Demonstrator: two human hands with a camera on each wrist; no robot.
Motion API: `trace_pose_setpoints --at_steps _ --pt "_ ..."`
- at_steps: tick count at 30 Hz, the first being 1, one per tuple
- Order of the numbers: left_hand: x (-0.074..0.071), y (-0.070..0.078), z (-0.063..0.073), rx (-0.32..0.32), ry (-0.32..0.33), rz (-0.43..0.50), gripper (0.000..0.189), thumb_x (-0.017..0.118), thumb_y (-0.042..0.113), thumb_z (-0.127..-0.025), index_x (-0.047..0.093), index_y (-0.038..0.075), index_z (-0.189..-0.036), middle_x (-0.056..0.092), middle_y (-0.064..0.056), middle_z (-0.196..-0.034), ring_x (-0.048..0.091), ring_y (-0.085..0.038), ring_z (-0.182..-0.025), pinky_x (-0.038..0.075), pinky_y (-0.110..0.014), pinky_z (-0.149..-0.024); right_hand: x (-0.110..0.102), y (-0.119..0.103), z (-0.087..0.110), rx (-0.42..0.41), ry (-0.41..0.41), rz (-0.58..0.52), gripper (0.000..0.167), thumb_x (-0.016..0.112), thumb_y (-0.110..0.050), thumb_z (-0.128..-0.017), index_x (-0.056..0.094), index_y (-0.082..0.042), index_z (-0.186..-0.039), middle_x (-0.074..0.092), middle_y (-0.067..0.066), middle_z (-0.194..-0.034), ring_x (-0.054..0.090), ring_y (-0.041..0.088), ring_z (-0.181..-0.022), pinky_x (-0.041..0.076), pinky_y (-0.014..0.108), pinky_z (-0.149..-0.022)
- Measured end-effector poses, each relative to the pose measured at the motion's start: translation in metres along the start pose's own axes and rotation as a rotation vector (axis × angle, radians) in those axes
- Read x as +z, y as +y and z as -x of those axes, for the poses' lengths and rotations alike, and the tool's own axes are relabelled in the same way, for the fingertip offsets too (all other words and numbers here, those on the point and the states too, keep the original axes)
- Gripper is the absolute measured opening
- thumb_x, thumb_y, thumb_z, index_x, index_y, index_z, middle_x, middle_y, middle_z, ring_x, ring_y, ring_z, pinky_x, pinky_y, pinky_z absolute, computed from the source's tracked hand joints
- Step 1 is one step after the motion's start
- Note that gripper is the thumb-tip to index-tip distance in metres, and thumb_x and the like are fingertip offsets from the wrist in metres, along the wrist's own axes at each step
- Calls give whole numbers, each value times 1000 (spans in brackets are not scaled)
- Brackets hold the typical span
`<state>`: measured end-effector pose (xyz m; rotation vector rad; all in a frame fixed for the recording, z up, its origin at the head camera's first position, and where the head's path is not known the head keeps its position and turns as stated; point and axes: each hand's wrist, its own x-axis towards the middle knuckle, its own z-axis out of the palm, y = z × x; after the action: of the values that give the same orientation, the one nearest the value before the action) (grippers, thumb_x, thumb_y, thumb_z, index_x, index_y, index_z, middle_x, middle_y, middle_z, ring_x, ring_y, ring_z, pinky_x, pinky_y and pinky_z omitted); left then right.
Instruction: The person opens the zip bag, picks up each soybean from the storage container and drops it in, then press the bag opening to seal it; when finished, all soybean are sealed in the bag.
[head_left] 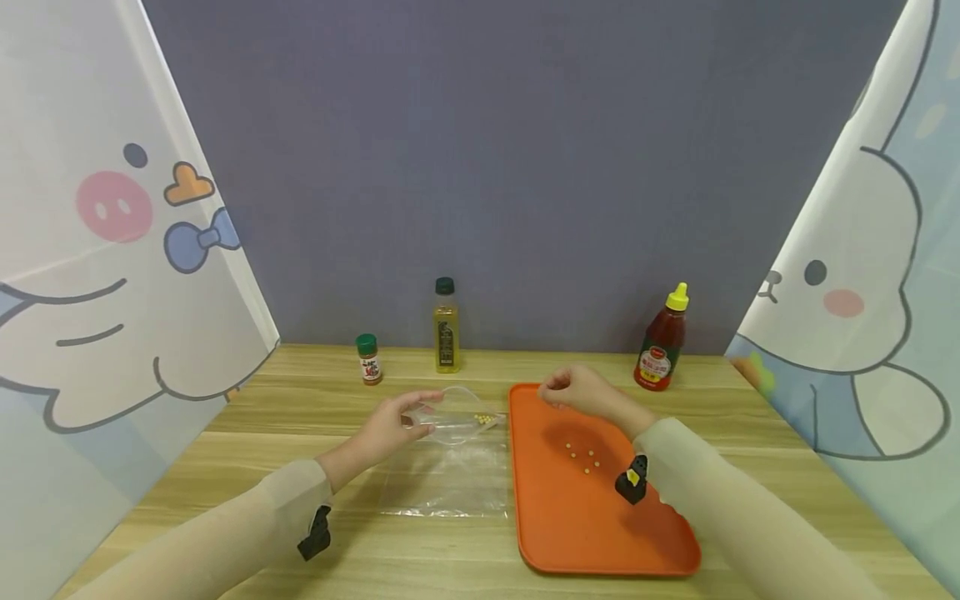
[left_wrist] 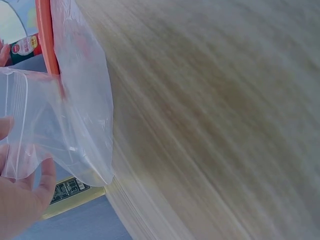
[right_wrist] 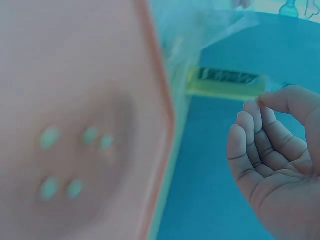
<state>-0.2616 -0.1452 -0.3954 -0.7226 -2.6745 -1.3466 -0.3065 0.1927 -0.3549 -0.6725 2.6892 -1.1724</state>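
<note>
In the head view my left hand (head_left: 396,423) grips the rim of a clear zip-lock bag (head_left: 450,483), its mouth spread into a loop. Several yellow soybeans (head_left: 484,418) show within the bag near that mouth. The left wrist view has thumb and fingers on either side of the bag's zip strip (left_wrist: 19,110). My right hand (head_left: 577,390) is above the far end of an orange tray (head_left: 555,533). Its thumb and index fingertips pinch a small soybean (right_wrist: 260,99), mostly hidden by them. Several more soybeans (head_left: 587,471) lie scattered on the tray.
Behind the bag stand a small green-capped spice jar (head_left: 370,360) and a bottle of yellow oil (head_left: 447,333). A red sauce bottle (head_left: 660,350) with a yellow cap stands beyond the tray on the right. A grey panel (head_left: 480,167) rises at the table's back.
</note>
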Motion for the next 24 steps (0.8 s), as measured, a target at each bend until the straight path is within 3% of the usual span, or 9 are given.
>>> trace_pose_setpoints --at_steps 6,12,24 --pt "1 1 0 -2 14 -16 51 71 2 -84 56 5 -133 60 -14 -133 60 -37 -113 55 -44 -88 12 -29 -17 -31 -7 -48 15 66 -22 -92 74 -10 -95 68 5 -78 62 25 -77 51 30 -69" --pt "2 0 0 -10 14 -12 50 70 1 -85 56 6 -133 60 -14 -133 61 -36 -113 55 -45 -89 30 -53 -34 -100 -25 -78 15 67 -16 -91 74 -4 -96 74 13 -91 65 14 -76 56 32 -71" --pt "2 1 -2 13 8 -6 49 70 3 -86 57 6 -133 60 -14 -133 62 -33 -112 55 -45 -88 56 -80 -50 -197 -25 76 12 69 -14 -89 76 -5 -94 75 6 -90 65 7 -76 54 21 -69"
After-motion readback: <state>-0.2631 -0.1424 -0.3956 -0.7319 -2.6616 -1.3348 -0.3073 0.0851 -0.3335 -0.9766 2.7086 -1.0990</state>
